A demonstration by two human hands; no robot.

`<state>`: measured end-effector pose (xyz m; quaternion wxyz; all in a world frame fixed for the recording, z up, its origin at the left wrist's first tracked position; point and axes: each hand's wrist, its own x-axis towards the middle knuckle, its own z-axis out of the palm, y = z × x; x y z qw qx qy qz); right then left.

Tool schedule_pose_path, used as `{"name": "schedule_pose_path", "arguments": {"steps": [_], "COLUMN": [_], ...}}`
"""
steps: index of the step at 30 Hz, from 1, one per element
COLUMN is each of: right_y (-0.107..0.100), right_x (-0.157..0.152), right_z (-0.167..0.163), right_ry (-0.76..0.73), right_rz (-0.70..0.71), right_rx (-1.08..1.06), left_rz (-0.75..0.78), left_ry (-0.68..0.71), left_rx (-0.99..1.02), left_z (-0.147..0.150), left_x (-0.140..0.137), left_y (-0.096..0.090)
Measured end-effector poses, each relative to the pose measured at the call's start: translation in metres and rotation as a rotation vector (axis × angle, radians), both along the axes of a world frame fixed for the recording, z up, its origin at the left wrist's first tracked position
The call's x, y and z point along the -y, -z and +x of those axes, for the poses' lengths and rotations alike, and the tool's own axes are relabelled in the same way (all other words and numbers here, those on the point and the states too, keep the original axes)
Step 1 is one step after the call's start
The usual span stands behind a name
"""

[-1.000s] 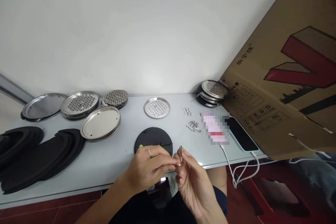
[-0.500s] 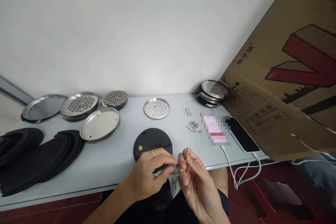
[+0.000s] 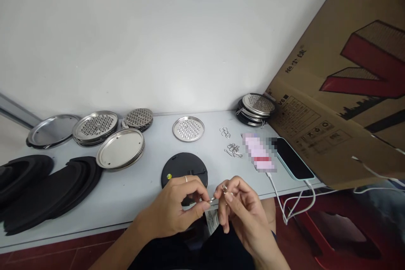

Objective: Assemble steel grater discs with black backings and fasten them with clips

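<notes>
At the table's front edge, my left hand pinches a small shiny metal wire piece between thumb and forefinger. Just beside it, my right hand has its thumb and forefinger closed on a small metal ring. Fingers cover much of both bits, so I cannot tell whether they are joined. Behind my left hand lies a round black disc with a yellow sticker, partly hidden by the hand. Several loose wire rings and bent wire hooks lie beyond my right hand.
A round metal grater plate lies mid-table. Stacked grater discs stand back right; more grater plates, plain metal discs and black plates fill the left. Right are a blurred pink item, a phone, cables and a carton.
My left thumb has closed onto the wire piece, where thumb and forefinger were apart before. My right hand has turned slightly, and the ring in it shows more clearly. The camera has shifted a little.
</notes>
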<state>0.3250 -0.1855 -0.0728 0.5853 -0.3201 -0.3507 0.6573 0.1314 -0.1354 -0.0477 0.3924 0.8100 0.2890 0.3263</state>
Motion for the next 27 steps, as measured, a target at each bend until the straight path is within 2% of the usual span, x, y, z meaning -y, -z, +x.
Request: {"name": "schedule_pose_path", "arguments": {"steps": [6, 11, 13, 15, 21, 24, 27], "right_y": [-0.014, -0.014, -0.011, -0.008, -0.001, -0.004, -0.008], "right_x": [0.010, 0.011, 0.009, 0.008, 0.001, 0.000, 0.000], "right_z": [0.004, -0.007, -0.007, -0.005, 0.002, 0.003, 0.004], "right_ry": [0.129, 0.234, 0.245, 0.218, 0.126, 0.108, 0.102], "right_rz": [0.079, 0.077, 0.062, 0.028, -0.080, -0.120, -0.134], "right_rx": [0.355, 0.394, 0.388, 0.386, 0.351, 0.310, 0.305], "left_rz": [-0.067, -0.116, -0.077, 0.065, 0.730, 0.867, 0.892], "left_ry": [0.014, -0.001, 0.013, 0.011, 0.009, 0.017, 0.020], "left_rx": [-0.108, -0.087, -0.087, -0.107, -0.336, -0.403, -0.432], "left_z": [0.005, 0.012, 0.013, 0.014, 0.020, 0.021, 0.020], "left_x": [-0.002, -0.002, -0.001, 0.001, -0.001, -0.001, -0.001], "left_y": [-0.005, 0.000, 0.003, 0.004, 0.006, 0.008, 0.009]}}
